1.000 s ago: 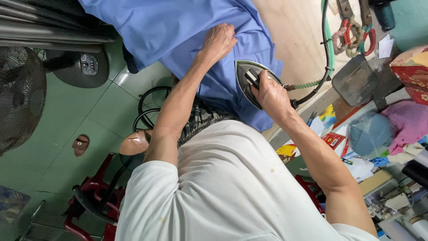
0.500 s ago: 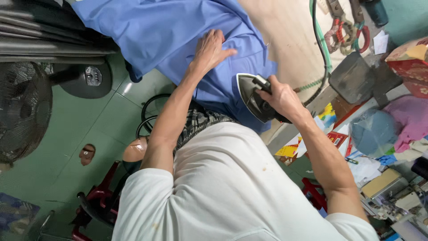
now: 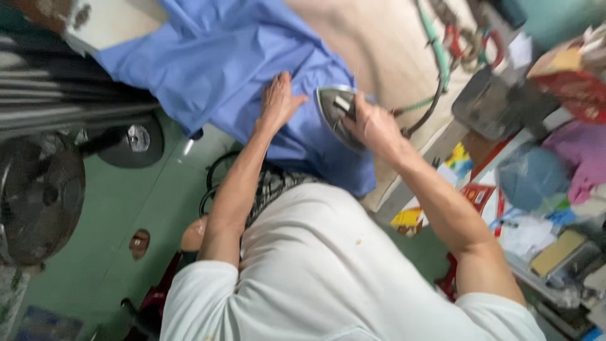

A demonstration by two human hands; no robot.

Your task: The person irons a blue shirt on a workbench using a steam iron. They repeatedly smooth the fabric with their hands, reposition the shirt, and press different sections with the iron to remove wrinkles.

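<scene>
While my left hand (image 3: 278,101) lies spread flat on the blue shirt (image 3: 214,69) on the tabletop (image 3: 379,44), my right hand (image 3: 372,123) grips the iron (image 3: 331,107); I judge pressing is underway, and the next stroke needs smooth cloth.

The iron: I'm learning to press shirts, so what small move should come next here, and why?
Probably a short glide of the iron along the blue garment, away from the left hand. The right hand grips the iron's handle with its soleplate down on the cloth, and the left hand lies flat on the fabric right beside it, holding it smooth. The frame is blurred, so this is a guess.
</scene>
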